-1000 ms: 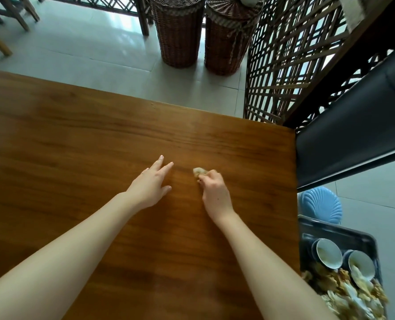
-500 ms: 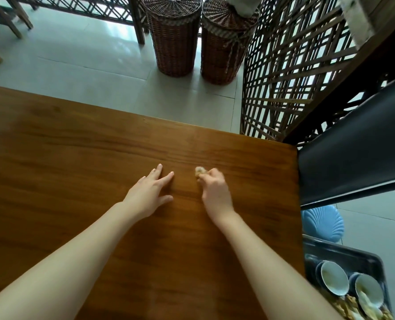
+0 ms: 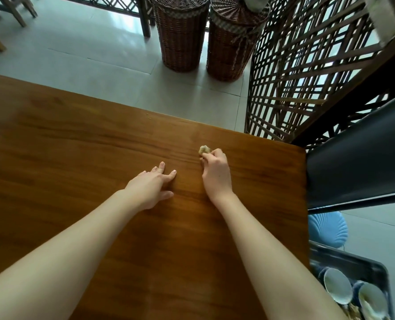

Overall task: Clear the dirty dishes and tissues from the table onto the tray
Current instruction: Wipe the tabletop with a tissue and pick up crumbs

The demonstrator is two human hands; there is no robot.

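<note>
My right hand pinches a small crumpled, stained tissue against the wooden table, right of the middle near the far edge. Just to its left, my left hand rests flat on the wood with fingers spread, holding nothing. Below the table's right edge, at the bottom right, sits the dark tray. It holds two white-lined bowls and a heap of dirty tissues that the frame edge cuts off.
Two tall wicker baskets stand on the tiled floor beyond the table. A wooden lattice screen and a dark padded bench close off the right side. A blue shell-shaped stool sits beside the tray.
My right hand has slid the tissue a little toward the table's far edge. My left hand stays flat beside it. The view has tilted up, so less of the tray shows.
</note>
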